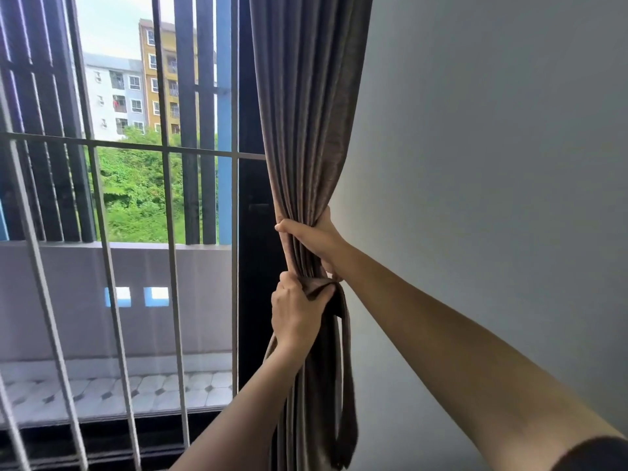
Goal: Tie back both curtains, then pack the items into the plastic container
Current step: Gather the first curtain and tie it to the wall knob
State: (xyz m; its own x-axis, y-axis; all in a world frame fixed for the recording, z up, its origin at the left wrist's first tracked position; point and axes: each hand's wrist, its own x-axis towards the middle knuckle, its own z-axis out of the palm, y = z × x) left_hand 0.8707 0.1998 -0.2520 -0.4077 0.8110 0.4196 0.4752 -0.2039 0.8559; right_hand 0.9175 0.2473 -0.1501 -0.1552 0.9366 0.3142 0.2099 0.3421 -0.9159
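Note:
A grey-brown curtain hangs gathered into a bunch at the right edge of the window, against the wall. My right hand grips the bunched folds from the right side. Just below it, my left hand holds a tieback strap of the same fabric, wrapped across the front of the bunch. The strap's loose end hangs down in a long loop beside the curtain. The plastic container and the items are out of view.
White window bars and a dark door frame stand left of the curtain. A plain pale wall fills the right side. Beyond the glass lie a tiled balcony floor, trees and apartment blocks.

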